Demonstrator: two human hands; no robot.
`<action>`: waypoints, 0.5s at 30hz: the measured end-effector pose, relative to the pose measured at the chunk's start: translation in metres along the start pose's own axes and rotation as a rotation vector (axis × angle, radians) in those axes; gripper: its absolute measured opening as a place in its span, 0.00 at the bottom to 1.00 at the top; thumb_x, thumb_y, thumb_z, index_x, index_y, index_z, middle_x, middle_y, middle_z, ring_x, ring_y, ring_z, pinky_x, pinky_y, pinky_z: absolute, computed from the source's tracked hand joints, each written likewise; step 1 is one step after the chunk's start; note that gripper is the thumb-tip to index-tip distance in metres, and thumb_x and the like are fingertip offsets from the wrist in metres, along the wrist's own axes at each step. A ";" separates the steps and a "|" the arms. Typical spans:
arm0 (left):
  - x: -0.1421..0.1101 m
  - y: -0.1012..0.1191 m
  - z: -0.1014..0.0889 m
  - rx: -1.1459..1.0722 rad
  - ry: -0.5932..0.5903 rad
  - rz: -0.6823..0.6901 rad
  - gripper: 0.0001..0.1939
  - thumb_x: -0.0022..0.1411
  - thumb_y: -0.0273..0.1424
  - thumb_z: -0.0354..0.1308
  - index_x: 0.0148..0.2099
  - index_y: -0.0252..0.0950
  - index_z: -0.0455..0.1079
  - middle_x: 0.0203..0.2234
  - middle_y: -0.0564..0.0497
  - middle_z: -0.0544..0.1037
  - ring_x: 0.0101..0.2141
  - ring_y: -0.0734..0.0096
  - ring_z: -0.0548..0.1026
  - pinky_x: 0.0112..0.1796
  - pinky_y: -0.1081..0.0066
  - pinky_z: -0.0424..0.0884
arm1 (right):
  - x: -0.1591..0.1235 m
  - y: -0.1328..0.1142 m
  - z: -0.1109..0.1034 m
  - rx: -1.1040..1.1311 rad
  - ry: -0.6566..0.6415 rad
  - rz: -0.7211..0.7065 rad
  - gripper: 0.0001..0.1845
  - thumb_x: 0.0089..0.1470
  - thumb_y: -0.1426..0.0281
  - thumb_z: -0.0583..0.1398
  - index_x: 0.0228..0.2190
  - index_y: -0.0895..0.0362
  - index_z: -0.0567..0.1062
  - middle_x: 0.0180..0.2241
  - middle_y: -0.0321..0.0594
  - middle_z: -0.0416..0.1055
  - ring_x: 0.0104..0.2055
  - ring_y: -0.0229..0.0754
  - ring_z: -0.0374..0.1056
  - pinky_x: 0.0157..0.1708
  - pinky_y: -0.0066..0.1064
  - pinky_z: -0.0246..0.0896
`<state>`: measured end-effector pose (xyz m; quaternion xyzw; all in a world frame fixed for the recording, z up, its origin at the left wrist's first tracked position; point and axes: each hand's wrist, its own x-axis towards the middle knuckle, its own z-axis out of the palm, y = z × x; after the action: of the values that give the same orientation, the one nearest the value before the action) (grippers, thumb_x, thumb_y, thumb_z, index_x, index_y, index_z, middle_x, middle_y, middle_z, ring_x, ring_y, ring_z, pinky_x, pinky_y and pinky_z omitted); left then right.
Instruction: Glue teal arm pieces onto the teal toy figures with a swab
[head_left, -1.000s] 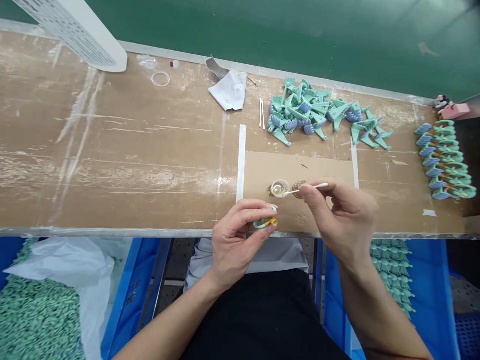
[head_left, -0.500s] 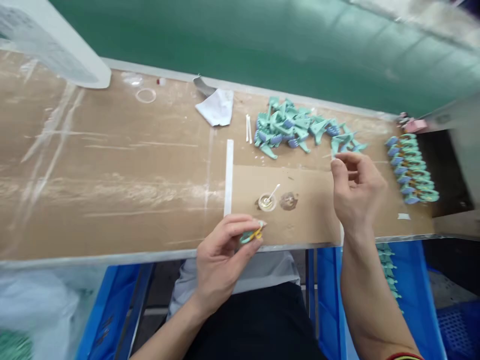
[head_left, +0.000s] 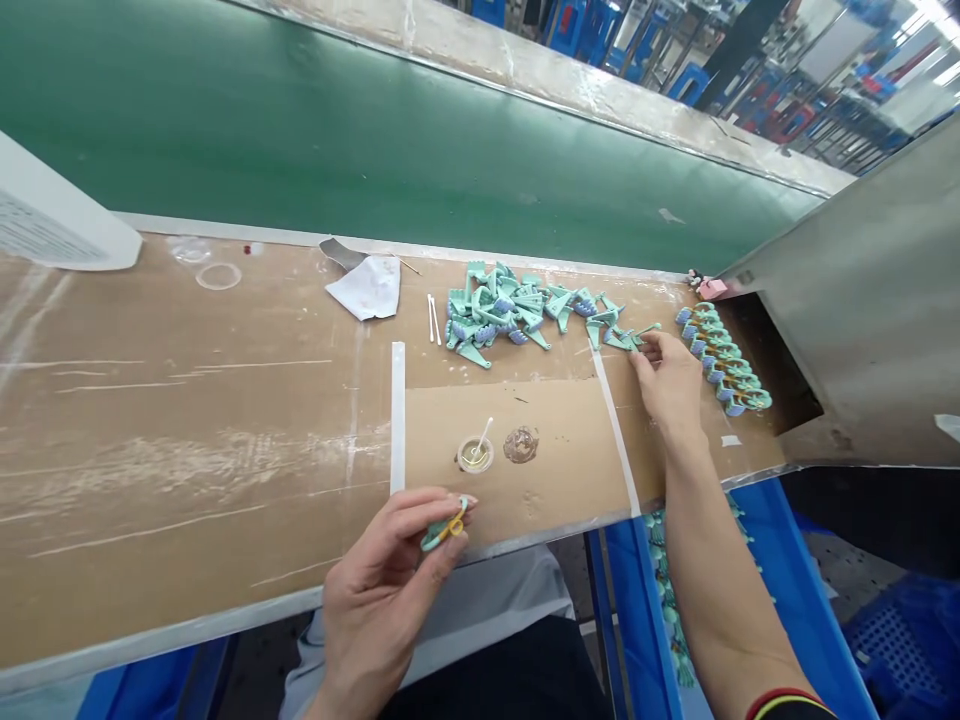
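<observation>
The left hand is at the lower middle of the frame, and its thumb and fingers are closed on one mint-green plastic part. This part is curved like a loop and has a yellow band on it. The right hand is at the right, and its fingertips are pinched together on one green piece at the end of a loose pile.

This pile of mint-green parts lies at the upper middle of the workbench, and many parts have lilac comb-like ends. There are too many to count exactly. To the right, about ten similar parts make a neat row.

On a cardboard sheet there is one small clear cup with yellowish liquid, and one white swab stands in it. One brown smear is just beside the cup. Two more swabs lie side by side near the pile. One white cloth and one clear ring are at the upper left.
</observation>
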<state>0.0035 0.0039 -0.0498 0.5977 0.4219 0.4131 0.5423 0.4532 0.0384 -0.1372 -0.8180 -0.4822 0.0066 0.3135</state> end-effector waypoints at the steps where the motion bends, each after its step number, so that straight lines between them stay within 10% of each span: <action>1: 0.000 0.000 0.000 0.001 0.002 0.003 0.10 0.78 0.27 0.75 0.56 0.47 0.91 0.49 0.46 0.92 0.50 0.64 0.91 0.50 0.74 0.87 | 0.000 0.000 -0.001 0.005 -0.011 -0.007 0.17 0.68 0.65 0.64 0.54 0.55 0.85 0.48 0.52 0.87 0.45 0.57 0.82 0.55 0.50 0.78; 10: 0.001 0.001 -0.001 0.004 -0.014 -0.031 0.09 0.78 0.28 0.75 0.55 0.47 0.91 0.50 0.45 0.91 0.50 0.64 0.90 0.49 0.73 0.87 | -0.030 -0.027 -0.054 0.001 -0.074 -0.093 0.15 0.72 0.68 0.61 0.48 0.53 0.88 0.48 0.49 0.88 0.46 0.56 0.83 0.52 0.47 0.76; 15: 0.000 0.001 -0.001 0.000 -0.018 -0.047 0.09 0.78 0.28 0.75 0.55 0.46 0.91 0.49 0.44 0.91 0.50 0.62 0.90 0.48 0.71 0.87 | -0.048 -0.063 -0.089 -0.093 -0.445 -0.273 0.14 0.72 0.73 0.60 0.43 0.52 0.88 0.44 0.45 0.85 0.41 0.51 0.81 0.44 0.42 0.68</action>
<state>0.0029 0.0041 -0.0486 0.5913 0.4310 0.3947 0.5557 0.4064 -0.0232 -0.0471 -0.7372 -0.6451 0.1218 0.1598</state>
